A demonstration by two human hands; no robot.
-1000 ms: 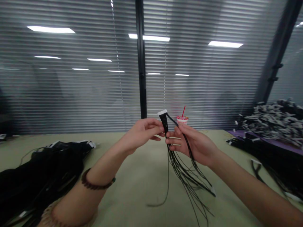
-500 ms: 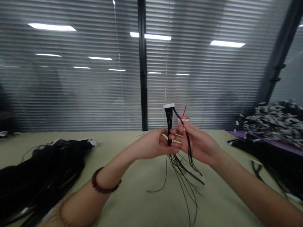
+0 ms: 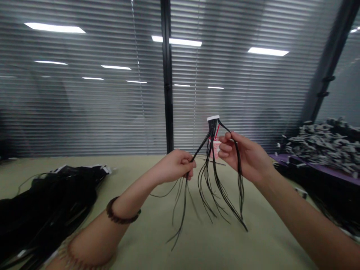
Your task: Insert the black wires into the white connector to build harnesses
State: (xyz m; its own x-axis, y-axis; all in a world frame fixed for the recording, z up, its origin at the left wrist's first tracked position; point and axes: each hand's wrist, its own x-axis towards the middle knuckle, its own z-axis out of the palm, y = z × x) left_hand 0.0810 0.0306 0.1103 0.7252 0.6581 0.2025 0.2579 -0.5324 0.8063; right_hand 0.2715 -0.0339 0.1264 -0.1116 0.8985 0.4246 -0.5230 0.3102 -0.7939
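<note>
A wire harness with a white connector [image 3: 213, 117] and many thin black wires [image 3: 208, 150] is held up above the table, between both hands. My left hand [image 3: 178, 165] is closed around one bunch of its wires, pulled out to the left, with loose ends hanging below the fist. With thumb and fingertips, my right hand [image 3: 243, 153] pinches another bunch that runs down from the connector's right end. Between the hands the other wires dangle freely in the air. The connector is at the top, held up only by its wires.
On the pale green table [image 3: 135, 232], a heap of black wire harnesses [image 3: 53, 202] lies at left. At right are more black wires [image 3: 312, 195] and a pile of white connectors [image 3: 326, 146] on purple material. Behind the harness stands a pink cup [image 3: 215, 150] with a red straw.
My left hand has moved left and down with a bunch of wires, spreading them from the rest. The connector and my right hand have shifted right; the connector is slightly higher.
</note>
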